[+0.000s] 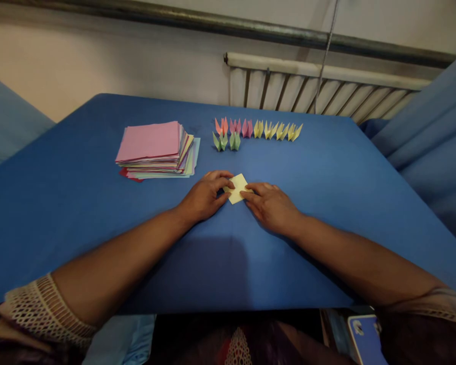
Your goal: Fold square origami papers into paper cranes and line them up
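Observation:
A small folded square of pale yellow paper [237,188] lies on the blue table, one corner pointing toward me. My left hand [208,195] grips its left corner, with the thumb at the near edge and fingers over the top. On the opposite corner, my right hand [270,204] pinches the paper between thumb and fingers. Beyond the hands stand folded paper figures with pointed tips: an orange-pink one [221,126], pink ones [247,128], several yellow ones [271,130] and two green ones [234,141] in front.
A thick stack of coloured paper sheets [152,144], pink on top, sits at the left on the blue table [327,177]. Behind the table are a radiator [289,83] and a pipe [197,20]. Blue curtains [433,137] hang at the sides.

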Available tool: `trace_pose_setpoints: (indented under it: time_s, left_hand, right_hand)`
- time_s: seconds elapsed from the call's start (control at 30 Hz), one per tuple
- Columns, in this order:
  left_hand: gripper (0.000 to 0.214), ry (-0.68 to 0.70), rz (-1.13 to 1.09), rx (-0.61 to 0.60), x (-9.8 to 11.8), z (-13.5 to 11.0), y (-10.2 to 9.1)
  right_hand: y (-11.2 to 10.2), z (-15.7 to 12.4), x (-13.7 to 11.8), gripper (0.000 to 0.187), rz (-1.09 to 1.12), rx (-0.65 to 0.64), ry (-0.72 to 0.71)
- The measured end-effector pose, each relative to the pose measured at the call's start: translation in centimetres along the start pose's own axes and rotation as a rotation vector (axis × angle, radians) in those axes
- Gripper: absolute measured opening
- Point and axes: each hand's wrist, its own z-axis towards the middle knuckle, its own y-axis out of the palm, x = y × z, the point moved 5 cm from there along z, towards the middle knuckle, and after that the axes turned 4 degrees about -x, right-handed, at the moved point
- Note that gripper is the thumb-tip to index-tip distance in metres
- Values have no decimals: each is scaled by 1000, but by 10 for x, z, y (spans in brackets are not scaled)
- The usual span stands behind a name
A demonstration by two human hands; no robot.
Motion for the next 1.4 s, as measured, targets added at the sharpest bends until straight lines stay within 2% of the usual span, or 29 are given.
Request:
trace_pose_setpoints:
  time_s: [0.2, 0.3, 0.4, 0.5, 0.57, 0.77, 0.9, 1.03, 1.13, 1.23, 1.27, 1.33, 1.4]
  left_hand:
    - [21, -20, 24, -49, -3, 0, 0]
    - [22, -116, 18, -30, -8, 3, -3]
    - [21, -249, 106, 34, -11, 5, -3]
    - [35, -350, 199, 95, -11, 5, -3]
    - [42, -360, 227, 80, -10, 8, -1]
    - [32, -430, 200, 2, -9, 14, -1]
    - [32, -457, 163, 45, 0, 8, -2]
    - [51, -463, 25, 105, 4, 0, 2]
    - [57, -422, -199, 179, 5, -1, 7]
    - [62, -370, -493, 269, 5, 7, 4]
    - [64, -360, -557, 262, 6, 12, 1]
    - [65, -336, -589, 163, 8, 24, -6]
    - [65, -272, -589, -95, 15, 36, -9]
  right_hand:
    - [0, 0, 4, 36, 31, -14, 10]
    - [-2, 0, 6, 34, 45, -2, 30]
    - [-3, 1, 8, 33, 55, 26, 32]
    - [-2, 3, 10, 34, 79, 61, 11]
    - [-1, 3, 12, 33, 93, 83, -6]
    - [0, 6, 16, 26, 137, 134, -25]
    - [0, 6, 16, 24, 154, 141, -10]
    - [2, 6, 18, 21, 198, 146, -5]
    - [4, 7, 19, 18, 279, 171, -27]
    - [-6, 6, 24, 15, 433, 362, 11]
    - [-11, 4, 28, 17, 491, 458, 47]
    - [-18, 0, 36, 28, 625, 606, 126]
    - [-17, 2, 43, 34, 793, 626, 189]
